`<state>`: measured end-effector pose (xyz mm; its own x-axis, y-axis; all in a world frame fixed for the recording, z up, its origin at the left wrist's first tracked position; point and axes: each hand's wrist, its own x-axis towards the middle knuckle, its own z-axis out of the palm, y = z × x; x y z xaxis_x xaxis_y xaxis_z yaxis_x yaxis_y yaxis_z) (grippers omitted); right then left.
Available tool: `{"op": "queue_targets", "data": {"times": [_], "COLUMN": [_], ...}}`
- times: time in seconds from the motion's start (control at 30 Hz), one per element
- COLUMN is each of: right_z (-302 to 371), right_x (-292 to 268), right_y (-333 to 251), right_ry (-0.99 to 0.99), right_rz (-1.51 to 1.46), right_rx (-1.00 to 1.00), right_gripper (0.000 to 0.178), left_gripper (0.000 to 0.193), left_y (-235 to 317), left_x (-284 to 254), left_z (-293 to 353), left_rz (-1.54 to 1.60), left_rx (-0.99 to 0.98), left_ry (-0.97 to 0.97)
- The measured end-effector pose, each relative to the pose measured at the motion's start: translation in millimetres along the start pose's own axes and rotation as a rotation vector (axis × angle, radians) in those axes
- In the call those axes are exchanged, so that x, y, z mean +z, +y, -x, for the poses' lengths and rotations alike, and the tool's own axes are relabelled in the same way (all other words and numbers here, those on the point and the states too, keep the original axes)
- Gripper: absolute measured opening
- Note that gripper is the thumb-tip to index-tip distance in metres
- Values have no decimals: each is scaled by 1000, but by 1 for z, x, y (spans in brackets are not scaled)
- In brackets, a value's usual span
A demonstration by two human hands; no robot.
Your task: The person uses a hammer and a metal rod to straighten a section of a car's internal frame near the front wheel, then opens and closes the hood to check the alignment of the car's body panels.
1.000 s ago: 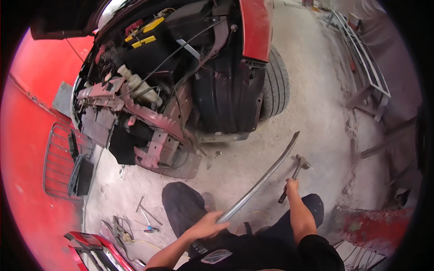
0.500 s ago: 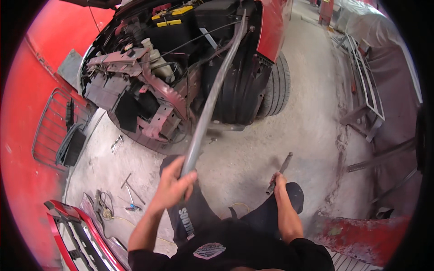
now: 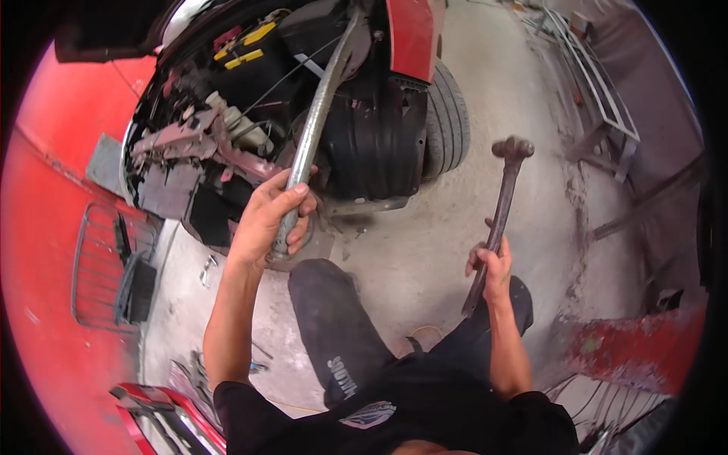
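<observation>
My left hand [image 3: 277, 212] is wrapped round the lower part of a long silver metal bar [image 3: 312, 125]. The bar slants up and away; its far end reaches the car's exposed front corner beside the red fender [image 3: 412, 38]. In my right hand [image 3: 494, 267] is a hammer [image 3: 507, 189], gripped along its dark handle with the head raised at the top. The hammer stands apart from the bar. Ahead of me is the stripped front of the car, with a pinkish bent metal rail [image 3: 189, 140] and a black wheel-arch liner [image 3: 375, 148].
The front tyre [image 3: 449, 121] stands behind the liner. At right is a metal frame stand [image 3: 599, 83] beside grey sheeting. A black wire rack [image 3: 98, 265] leans on the red wall at left. A red bumper part [image 3: 163, 402] lies at lower left, near tools on the floor.
My right hand has lifted the hammer, its head now clearly visible and higher. My left hand has moved forward and left with the bar. The whole view has shifted a little.
</observation>
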<state>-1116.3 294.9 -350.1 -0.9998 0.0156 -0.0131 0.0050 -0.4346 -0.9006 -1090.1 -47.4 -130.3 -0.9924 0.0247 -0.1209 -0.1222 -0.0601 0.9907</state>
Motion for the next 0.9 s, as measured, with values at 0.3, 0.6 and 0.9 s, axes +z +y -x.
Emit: {"op": "queue_targets", "data": {"times": [0.3, 0.6, 0.9], "right_z": [6, -49, -69], "right_x": [79, 163, 225], "right_y": [-5, -12, -22], "right_ry": [28, -259, -195], "right_rz": [72, -191, -199], "right_rx": [-50, -137, -110], "right_gripper": [51, 32, 31], "left_gripper": [40, 28, 27], "left_y": [36, 60, 69], "left_x": [-6, -3, -12], "left_z": [-70, -101, -115], "left_rz": [2, 65, -17], "left_rx": [-15, 11, -26], "left_ry": [-53, 43, -50]}}
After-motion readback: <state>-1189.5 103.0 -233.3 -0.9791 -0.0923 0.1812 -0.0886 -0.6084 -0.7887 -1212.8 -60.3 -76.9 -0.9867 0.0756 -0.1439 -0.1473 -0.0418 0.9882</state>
